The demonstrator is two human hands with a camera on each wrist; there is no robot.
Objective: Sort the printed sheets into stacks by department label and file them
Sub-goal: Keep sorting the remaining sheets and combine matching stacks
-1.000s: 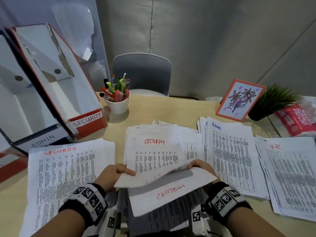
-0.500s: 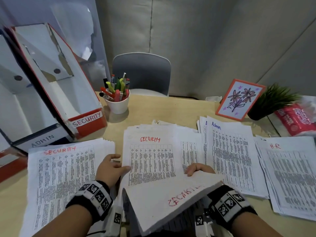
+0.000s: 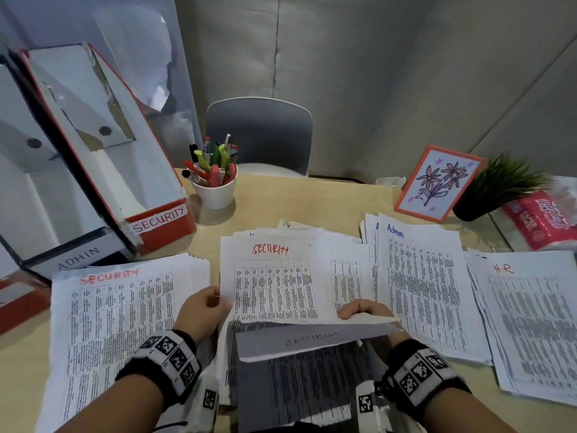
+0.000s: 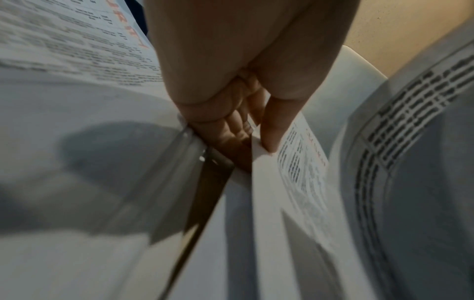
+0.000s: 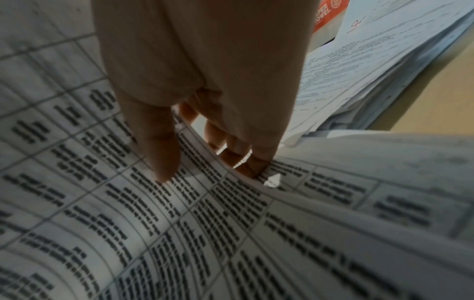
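Observation:
Four groups of printed sheets lie on the desk: a left SECURITY stack (image 3: pixel 115 323), a middle pile topped by a SECURITY sheet (image 3: pixel 271 285), an Admin stack (image 3: pixel 418 292) and an HR stack (image 3: pixel 530 323). My left hand (image 3: pixel 203 310) pinches the left edge of the middle SECURITY sheet (image 4: pixel 302 162), thumb on top, fingers underneath. My right hand (image 3: pixel 363 309) grips a bundle of lifted sheets (image 3: pixel 312 339) folded back toward me, its label upside down. In the right wrist view the thumb presses the bundle's printed face (image 5: pixel 128 223) and the fingers curl behind it.
Two slanted file boxes stand at the back left, one labelled SECURITY (image 3: pixel 159 220) and one labelled ADMIN (image 3: pixel 78 257). A white cup of pens (image 3: pixel 215 189), a framed flower drawing (image 3: pixel 437 182), a small plant (image 3: pixel 499 189) and a red paper-towel pack (image 3: pixel 543 220) line the back.
The bundle in my right hand has swung back toward me and lies flatter, baring the SECURITY sheet beneath. My left hand left the bundle and took that sheet's left edge.

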